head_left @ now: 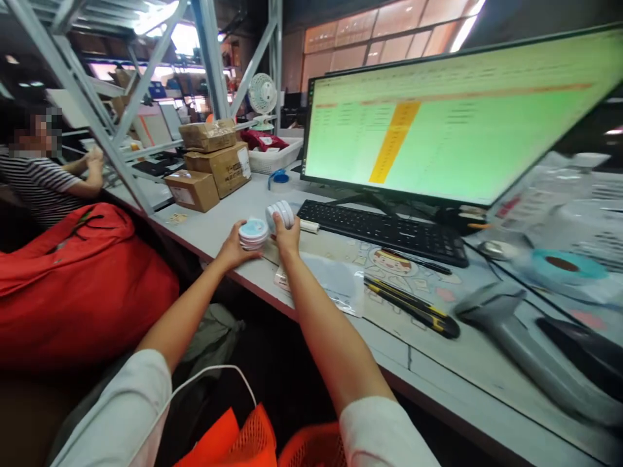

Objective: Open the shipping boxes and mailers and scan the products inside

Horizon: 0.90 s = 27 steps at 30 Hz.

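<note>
Grey metal framing (208, 58) rises behind a pale desk (243, 200), a lit monitor (350, 143) at two o'clock from the hands. At twelve, a white basket (280, 162) holds a dark red package (263, 141); at ten sit cardboard boxes (228, 170). Near the desk's edge, the left hand (237, 248) grips stacked round tubs (253, 232), the right hand (286, 235) a tilted stack (281, 213) just beside; probably lidded, contents hidden.

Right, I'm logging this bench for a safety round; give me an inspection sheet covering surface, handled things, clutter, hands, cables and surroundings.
Surface: pale desk; monitor and keyboard on it.
Handled things: blue-topped stack and tipped white stack, both of round pieces.
Clutter: black-and-yellow cutter, scanner, clear packet.
Hands: left hand grips the blue-topped stack; right hand grips the white stack.
Cables: black cable near the keyboard.
Surroundings: co-worker and red bag at left.
</note>
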Motion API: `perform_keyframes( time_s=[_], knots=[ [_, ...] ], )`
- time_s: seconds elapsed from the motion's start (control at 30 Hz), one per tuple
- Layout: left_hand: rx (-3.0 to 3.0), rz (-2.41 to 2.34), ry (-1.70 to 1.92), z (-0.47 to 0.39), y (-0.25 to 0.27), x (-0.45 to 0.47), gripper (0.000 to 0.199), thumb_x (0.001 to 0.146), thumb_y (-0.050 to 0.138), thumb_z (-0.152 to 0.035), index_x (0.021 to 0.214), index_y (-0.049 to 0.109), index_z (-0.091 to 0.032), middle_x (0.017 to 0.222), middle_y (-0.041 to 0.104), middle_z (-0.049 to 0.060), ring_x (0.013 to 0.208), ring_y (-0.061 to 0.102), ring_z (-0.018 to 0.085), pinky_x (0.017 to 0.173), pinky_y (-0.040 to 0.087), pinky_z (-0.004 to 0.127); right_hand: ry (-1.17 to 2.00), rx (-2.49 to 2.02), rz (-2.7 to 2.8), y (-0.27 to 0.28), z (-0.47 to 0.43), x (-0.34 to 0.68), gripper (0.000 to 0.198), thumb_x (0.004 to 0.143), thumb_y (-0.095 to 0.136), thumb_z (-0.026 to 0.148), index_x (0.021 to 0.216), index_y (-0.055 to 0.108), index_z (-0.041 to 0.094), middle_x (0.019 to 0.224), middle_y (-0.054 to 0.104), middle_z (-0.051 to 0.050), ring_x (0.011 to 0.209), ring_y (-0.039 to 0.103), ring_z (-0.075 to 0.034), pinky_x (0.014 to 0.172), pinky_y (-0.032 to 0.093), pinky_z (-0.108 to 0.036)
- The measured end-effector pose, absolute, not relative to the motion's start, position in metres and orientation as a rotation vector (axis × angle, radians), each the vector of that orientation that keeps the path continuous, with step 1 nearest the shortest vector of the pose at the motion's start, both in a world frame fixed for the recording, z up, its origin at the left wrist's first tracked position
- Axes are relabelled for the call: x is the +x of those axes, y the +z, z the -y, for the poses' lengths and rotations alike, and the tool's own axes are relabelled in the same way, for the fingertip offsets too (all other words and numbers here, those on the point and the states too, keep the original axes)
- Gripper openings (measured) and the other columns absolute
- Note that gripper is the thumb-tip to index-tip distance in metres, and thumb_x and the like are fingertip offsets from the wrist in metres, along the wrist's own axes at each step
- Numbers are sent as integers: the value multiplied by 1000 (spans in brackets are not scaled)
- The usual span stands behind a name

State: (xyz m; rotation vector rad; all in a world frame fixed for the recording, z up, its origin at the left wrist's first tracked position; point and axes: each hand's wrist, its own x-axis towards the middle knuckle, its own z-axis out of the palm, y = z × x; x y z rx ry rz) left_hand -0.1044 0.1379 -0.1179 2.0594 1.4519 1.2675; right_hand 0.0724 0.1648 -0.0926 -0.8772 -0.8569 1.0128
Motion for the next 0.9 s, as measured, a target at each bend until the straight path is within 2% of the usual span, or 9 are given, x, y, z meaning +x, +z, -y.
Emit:
perform_keyframes(
  time_s=[0.17,0.3,0.5,0.57,0.6,0.67,0.73,0.83,0.9],
  knots=[
    [2069,-1475,1258,-127,-119,-85,100,58,93,-27,144,41,-17,145,53,19,132,56,33,113,44,44,967,-1051,907,-91,-158,79,73,68,72,66,125,51,24,133,60,-12,118,62,-28,72,64,-37],
    [1880,-1599,1467,-117,-105,-115,102,61,94,-38,145,40,-20,136,60,16,120,63,31,101,51,42,1010,-1036,1034,-86,-164,82,71,77,68,69,136,43,40,152,46,-12,129,59,-35,86,65,-52],
    [1774,-2068,1922,14,-36,-305,89,72,83,-40,142,35,-12,135,58,15,114,65,19,93,52,28,917,-987,1166,-82,-151,81,73,81,63,69,144,36,44,158,39,-15,133,55,-43,92,60,-67],
    [1456,-2504,2050,88,-9,-387,90,65,91,-41,134,40,-13,127,63,12,102,68,17,90,55,30,919,-937,1248,-85,-150,81,69,83,60,70,144,34,52,161,35,-8,137,50,-44,92,58,-72],
    [1311,-2618,2104,128,2,-425,92,66,92,-43,134,38,-11,128,61,14,107,66,21,96,55,37,913,-904,1301,-87,-150,81,69,83,58,72,145,31,55,162,34,-5,139,47,-46,91,56,-76],
    [1075,-2771,2149,211,16,-487,80,78,80,-55,128,39,-7,129,58,14,124,59,30,113,42,52,883,-834,1412,-87,-149,78,74,82,53,77,148,25,59,162,34,-1,141,42,-50,88,53,-83],
    [932,-2851,2191,280,16,-529,77,80,73,-67,117,45,-6,139,53,17,140,44,39,121,26,64,872,-792,1468,-81,-145,73,79,79,52,81,150,22,59,162,36,-1,141,41,-53,86,51,-86],
    [1032,-2920,2152,323,-1,-549,77,80,67,-77,103,55,-5,146,50,20,151,21,48,124,12,67,939,-840,1397,-62,-124,57,79,76,63,77,147,35,53,160,39,-5,138,47,-49,90,54,-79],
    [1324,-2870,2065,304,-20,-526,88,68,73,-82,113,58,-7,147,50,16,153,17,47,127,10,63,1025,-825,1501,-48,-100,39,70,80,63,73,143,44,48,157,43,-9,134,53,-44,90,60,-68]
  ],
)
